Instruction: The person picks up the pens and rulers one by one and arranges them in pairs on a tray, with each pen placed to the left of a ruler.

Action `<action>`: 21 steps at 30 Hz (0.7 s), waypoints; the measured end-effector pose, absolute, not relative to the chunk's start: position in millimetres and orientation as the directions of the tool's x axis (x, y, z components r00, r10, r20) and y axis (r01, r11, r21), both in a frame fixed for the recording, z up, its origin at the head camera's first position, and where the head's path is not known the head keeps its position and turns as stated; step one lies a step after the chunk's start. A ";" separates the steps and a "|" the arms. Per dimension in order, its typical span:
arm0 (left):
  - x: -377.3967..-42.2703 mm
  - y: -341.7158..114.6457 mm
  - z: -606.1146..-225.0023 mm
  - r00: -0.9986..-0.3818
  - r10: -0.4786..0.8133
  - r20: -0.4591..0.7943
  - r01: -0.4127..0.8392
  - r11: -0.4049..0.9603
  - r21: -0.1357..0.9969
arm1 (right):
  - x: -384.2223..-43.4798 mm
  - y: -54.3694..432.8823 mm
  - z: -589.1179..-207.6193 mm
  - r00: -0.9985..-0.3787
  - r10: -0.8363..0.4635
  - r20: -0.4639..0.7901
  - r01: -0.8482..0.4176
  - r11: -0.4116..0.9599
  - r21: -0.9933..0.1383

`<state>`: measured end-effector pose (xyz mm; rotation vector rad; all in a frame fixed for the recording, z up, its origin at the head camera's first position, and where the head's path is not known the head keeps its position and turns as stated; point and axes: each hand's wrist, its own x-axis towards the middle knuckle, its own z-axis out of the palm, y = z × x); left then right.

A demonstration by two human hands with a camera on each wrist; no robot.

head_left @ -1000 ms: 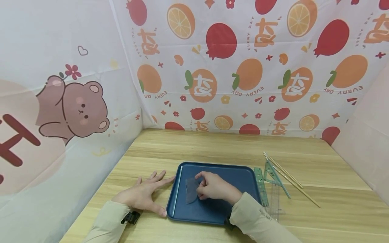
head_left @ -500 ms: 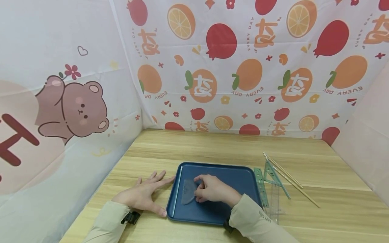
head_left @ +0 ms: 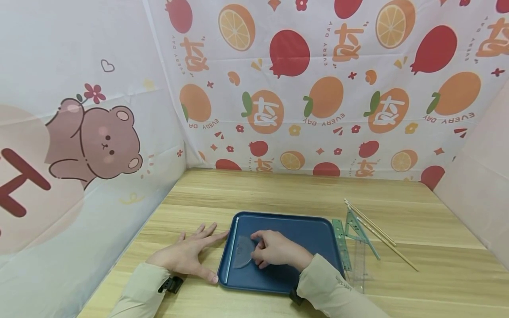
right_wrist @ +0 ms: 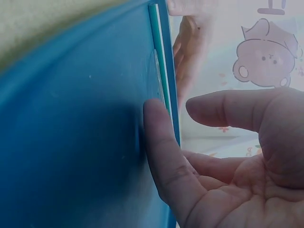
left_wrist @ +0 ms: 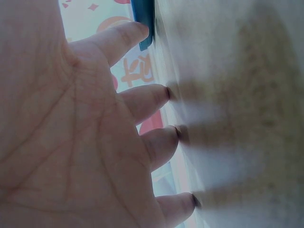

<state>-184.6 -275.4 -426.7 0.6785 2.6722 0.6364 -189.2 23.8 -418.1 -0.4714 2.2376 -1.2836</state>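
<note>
A blue tray point(head_left: 302, 227) lies on the wooden table, with a clear half-round protractor point(head_left: 241, 254) flat in its left part. Along the tray's left wall runs a thin teal stick point(head_left: 231, 251), with the protractor's straight edge close beside it. My right hand point(head_left: 278, 250) is over the tray, a fingertip right at the protractor's curved edge. In the right wrist view that finger point(right_wrist: 164, 147) is extended and the thumb stands apart from it. My left hand point(head_left: 191, 257) rests on the table with fingers spread, thumb and index finger against the tray's left rim point(left_wrist: 144, 23).
Right of the tray are a green ruler point(head_left: 342, 245), a green set square point(head_left: 353, 227), a clear ruler point(head_left: 359, 265), another teal stick point(head_left: 370, 242) and several pale wooden sticks point(head_left: 391, 248). Printed cloth point(head_left: 294, 145) hangs behind the table and at its sides.
The protractor has slid left across the tray, nearer the teal stick, with my right hand moving along beside it. My left hand stays in place.
</note>
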 end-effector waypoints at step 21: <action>-184.4 -275.4 -425.0 -0.841 0.503 -0.198 0.356 0.792 0.496 | -190.2 18.7 -419.1 -0.791 -0.558 -0.251 -0.086 0.508 -0.857</action>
